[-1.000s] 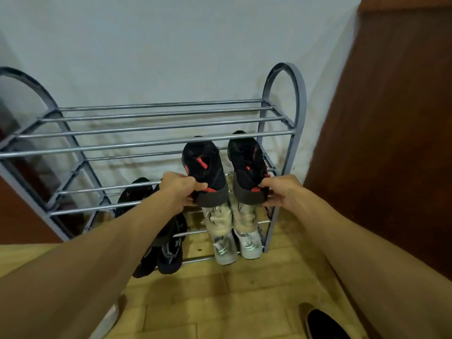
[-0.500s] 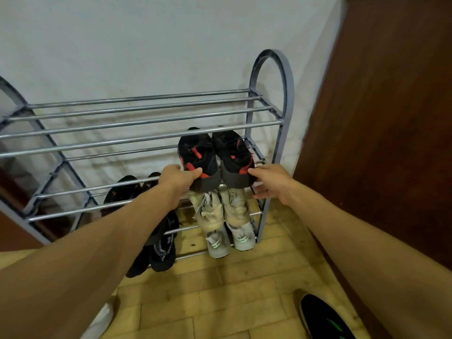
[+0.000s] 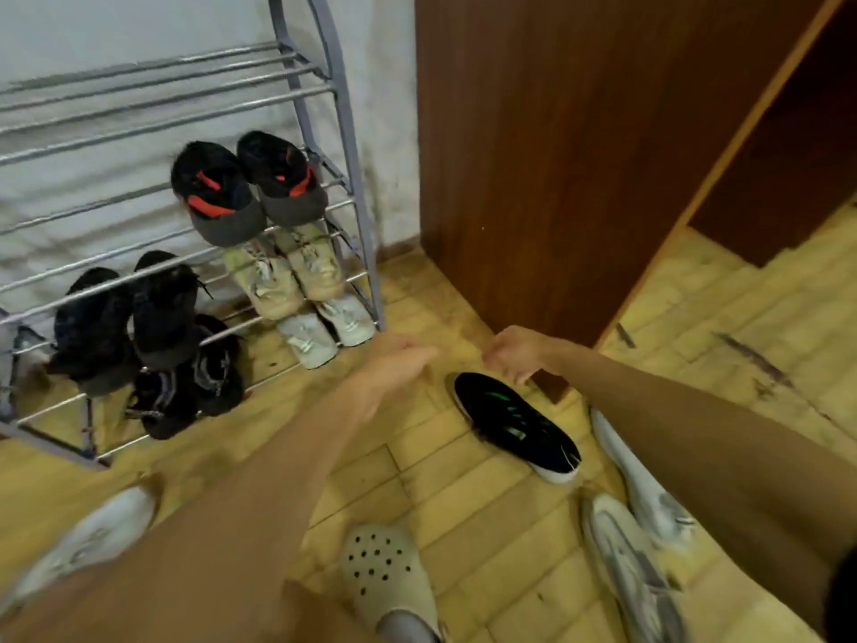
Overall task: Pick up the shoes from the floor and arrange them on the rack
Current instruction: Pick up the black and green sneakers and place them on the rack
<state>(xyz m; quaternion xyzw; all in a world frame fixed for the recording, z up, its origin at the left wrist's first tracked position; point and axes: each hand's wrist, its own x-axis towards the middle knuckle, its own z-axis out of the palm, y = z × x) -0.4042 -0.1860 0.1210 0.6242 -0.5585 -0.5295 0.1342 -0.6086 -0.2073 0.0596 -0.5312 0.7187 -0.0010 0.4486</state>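
At the far left we see the metal rack (image 3: pixel 324 81) standing against the pale wall (image 3: pixel 139 25), its top shelf bare. On its lower-left bars sit two dark shoes (image 3: pixel 125 317), with another dark pair (image 3: pixel 195 387) below them, though blur keeps us from telling exactly which bars carry them. Further right on the rack, the black and red shoes (image 3: pixel 246 187) rest side by side on a middle shelf, the tan shoes (image 3: pixel 287 271) lie just under them, and the pale shoes (image 3: pixel 324 329) sit lowest, toes toward us. On the floor (image 3: pixel 463 503) at lower left lies a white shoe (image 3: pixel 92 536), and near the bottom middle is a beige clog (image 3: pixel 385 577). Our left hand (image 3: pixel 394 368) hovers above the floor with fingers loose, grasping nothing. Just beside it, our right hand (image 3: pixel 514 352) hangs with fingers curled downward, also empty, right above the heel end of a black shoe with green marks (image 3: pixel 514 424) lying on the floor. To its right, partly hidden by our right arm, lie two grey and white shoes (image 3: pixel 626 549). Behind stands a brown wooden door (image 3: pixel 579 155).
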